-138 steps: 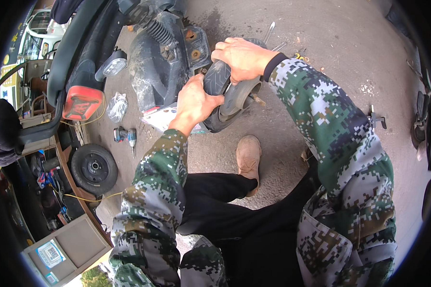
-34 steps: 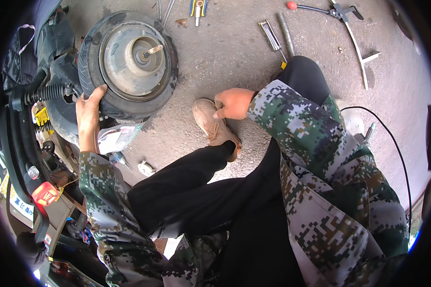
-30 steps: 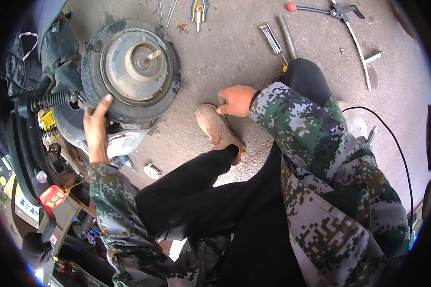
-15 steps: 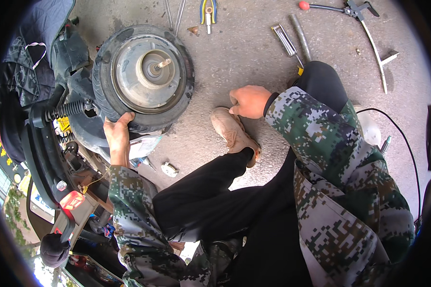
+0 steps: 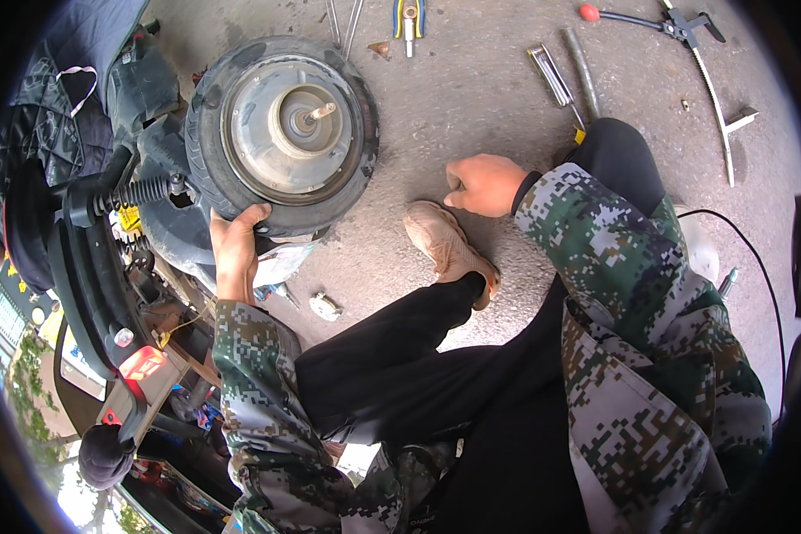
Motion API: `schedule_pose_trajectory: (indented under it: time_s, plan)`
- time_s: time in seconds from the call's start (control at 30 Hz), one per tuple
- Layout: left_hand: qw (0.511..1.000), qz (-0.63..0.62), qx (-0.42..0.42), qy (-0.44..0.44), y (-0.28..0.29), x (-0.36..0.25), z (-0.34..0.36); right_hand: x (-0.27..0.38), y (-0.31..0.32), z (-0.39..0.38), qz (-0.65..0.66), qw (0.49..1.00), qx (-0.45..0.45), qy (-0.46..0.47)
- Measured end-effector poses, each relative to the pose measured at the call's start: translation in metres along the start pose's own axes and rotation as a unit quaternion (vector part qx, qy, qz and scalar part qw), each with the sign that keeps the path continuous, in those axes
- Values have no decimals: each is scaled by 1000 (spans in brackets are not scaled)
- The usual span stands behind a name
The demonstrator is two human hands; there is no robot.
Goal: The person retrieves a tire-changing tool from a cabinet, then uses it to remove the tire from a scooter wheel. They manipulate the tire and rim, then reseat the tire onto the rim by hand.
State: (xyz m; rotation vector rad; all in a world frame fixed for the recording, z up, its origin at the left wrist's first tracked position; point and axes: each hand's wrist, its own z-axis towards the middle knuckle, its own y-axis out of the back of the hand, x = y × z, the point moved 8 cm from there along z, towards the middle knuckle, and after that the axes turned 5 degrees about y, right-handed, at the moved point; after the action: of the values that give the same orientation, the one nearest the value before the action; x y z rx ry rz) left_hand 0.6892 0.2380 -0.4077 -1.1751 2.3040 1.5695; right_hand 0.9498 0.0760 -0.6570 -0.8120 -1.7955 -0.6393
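My left hand (image 5: 234, 246) is closed on the lower edge of a black rubber tire (image 5: 212, 178), its thumb on the sidewall. The tire surrounds a grey metal hub (image 5: 256, 158), from whose raised centre ring an axle (image 5: 322, 111) sticks out. Away from the wheel, my right hand (image 5: 487, 185) hangs in a loose fist above and to the right of my tan shoe (image 5: 436, 233). Its curled fingers hide whatever may be inside.
Beyond the wheel lie pliers (image 5: 408, 22), a folding tool set (image 5: 552, 76) and a metal tube (image 5: 582, 71). A red-knobbed lever tool (image 5: 685, 31) lies at the far right. A scooter's shock absorber (image 5: 142, 193) and tail light (image 5: 142, 362) stand on the left. A black cable (image 5: 756, 254) curves along the right.
The whole view has shifted slightly, so things sit farther right in the picture. My left hand keeps its place on the tire; my right hand stays curled.
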Motion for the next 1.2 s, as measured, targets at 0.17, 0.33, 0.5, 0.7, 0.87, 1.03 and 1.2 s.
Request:
schedule_pose_trajectory:
  time_s: [0.17, 0.33, 0.5, 0.7, 0.87, 1.03, 1.2]
  plan:
    - [999, 15, -46, -15, 9, -2, 0, -1, -7, -1, 1, 1000, 13, 3]
    - [1000, 7, -19, -19, -1, -8, 2, -7, -9, 0, 9, 1000, 11, 1]
    - [998, -55, 21, 11, -14, -8, 1, -15, -11, -1, 7, 1000, 6, 12]
    - [997, -74, 19, 11, -20, -8, 6, -24, -24, -2, -4, 999, 34, 9]
    - [999, -50, -16, 3, -20, -13, 13, -25, -26, 0, -14, 999, 40, 13]
    - [1000, -16, -1, -6, -24, -22, -4, -26, -15, 1, -23, 999, 2, 24]
    - [997, -50, 40, 44, -35, -38, -13, -34, -17, -12, 19, 1000, -3, 10]
